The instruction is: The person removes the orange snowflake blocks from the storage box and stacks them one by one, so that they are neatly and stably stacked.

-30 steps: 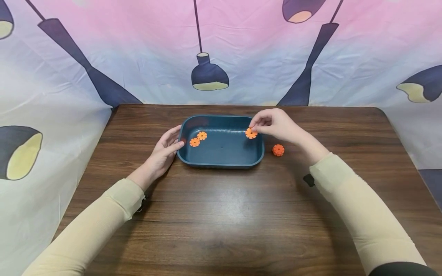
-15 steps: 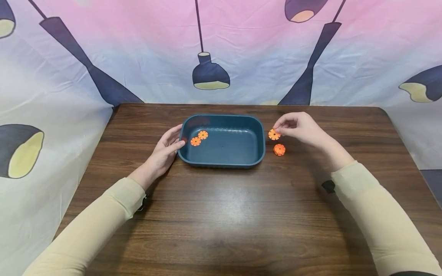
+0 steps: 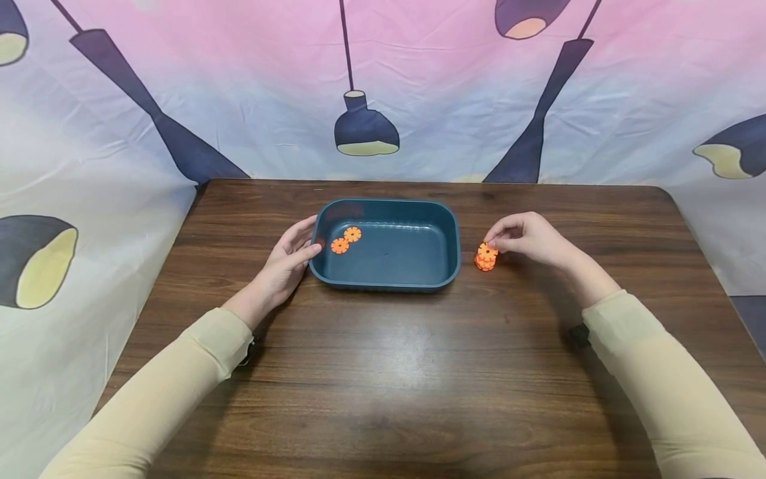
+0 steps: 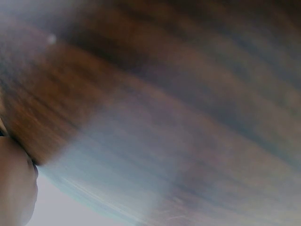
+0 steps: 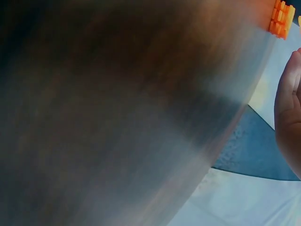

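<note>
2 discs point(image 3: 340, 246) in tray point(image 3: 397, 259), tray left of disc stack point(image 3: 485, 264)

The head camera looks forward and down over the table point(image 3: 389, 346) to the cloth point(image 3: 269, 80) behind. The 2 wrist views are tilted, close to the table; right-wrist and head views share the orange stack point(image 5: 282, 20).

Bright head view, pale glare on table point(image 3: 407, 359), blurred wrist views

Brn table point(image 3: 389, 399): tray point(image 3: 395, 256), discs point(image 3: 485, 265) (stkd)
</note>
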The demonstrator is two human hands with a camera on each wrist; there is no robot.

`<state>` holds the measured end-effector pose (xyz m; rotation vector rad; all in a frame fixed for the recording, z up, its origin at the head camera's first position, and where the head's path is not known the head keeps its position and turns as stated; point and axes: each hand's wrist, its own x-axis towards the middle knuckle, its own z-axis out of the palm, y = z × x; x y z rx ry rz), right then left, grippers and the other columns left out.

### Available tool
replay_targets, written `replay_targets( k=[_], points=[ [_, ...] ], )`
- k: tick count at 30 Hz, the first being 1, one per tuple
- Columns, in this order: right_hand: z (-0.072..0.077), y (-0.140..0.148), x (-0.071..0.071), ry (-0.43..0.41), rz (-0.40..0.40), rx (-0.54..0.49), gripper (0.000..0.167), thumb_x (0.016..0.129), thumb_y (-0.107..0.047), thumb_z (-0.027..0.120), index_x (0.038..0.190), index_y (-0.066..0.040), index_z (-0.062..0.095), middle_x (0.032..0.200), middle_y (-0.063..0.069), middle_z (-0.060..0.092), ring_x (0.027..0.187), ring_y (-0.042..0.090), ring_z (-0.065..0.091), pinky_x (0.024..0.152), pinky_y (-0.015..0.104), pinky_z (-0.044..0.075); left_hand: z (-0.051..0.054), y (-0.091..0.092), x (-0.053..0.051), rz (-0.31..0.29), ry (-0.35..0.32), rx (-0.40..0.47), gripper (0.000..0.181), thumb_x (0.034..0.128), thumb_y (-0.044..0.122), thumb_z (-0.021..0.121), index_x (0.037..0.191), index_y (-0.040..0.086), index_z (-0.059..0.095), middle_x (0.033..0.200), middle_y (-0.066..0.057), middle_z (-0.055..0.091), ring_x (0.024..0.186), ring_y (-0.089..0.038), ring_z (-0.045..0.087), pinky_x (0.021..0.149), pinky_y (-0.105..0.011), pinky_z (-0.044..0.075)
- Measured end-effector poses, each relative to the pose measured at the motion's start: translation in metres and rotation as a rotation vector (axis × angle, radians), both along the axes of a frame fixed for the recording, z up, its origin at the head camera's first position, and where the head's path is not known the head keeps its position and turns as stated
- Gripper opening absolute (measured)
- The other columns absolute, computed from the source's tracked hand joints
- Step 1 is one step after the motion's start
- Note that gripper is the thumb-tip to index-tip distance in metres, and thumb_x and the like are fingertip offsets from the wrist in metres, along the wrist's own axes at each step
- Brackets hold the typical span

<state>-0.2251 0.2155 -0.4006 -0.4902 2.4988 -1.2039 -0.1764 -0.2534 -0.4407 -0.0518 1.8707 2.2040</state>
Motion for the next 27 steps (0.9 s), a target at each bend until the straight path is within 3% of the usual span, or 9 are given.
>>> replay_targets(
  k=[9,27],
  points=[
    [-0.0070,0.0002,-0.0010,-0.035,0.020,0.003,0.014,0.098,-0.002,0.073,0.110,0.004,0.077,0.094,0.008,0.078,0.077,0.003,0.066,0.073,0.021,0.058,-0.0012,-0.0005,-0.0001,-0.004,0.007,0.007,0.054,0.1073,0.001,0.055,0.156,0.023,0.048,0.147,0.009,0.051,0.138,-0.013,0.044,0.108,-0.017,0.044],
    [-0.0098,-0.0012,-0.0023,0.003,0.049,0.065,0.013,0.098,-0.001,0.072,0.109,0.001,0.079,0.101,0.015,0.078,0.077,0.000,0.063,0.073,0.017,0.053,0.0000,-0.0003,0.0000,-0.002,0.001,0.011,0.053,0.1070,0.001,0.055,0.154,0.024,0.050,0.146,0.008,0.052,0.137,-0.014,0.045,0.108,-0.018,0.044]
  ],
)
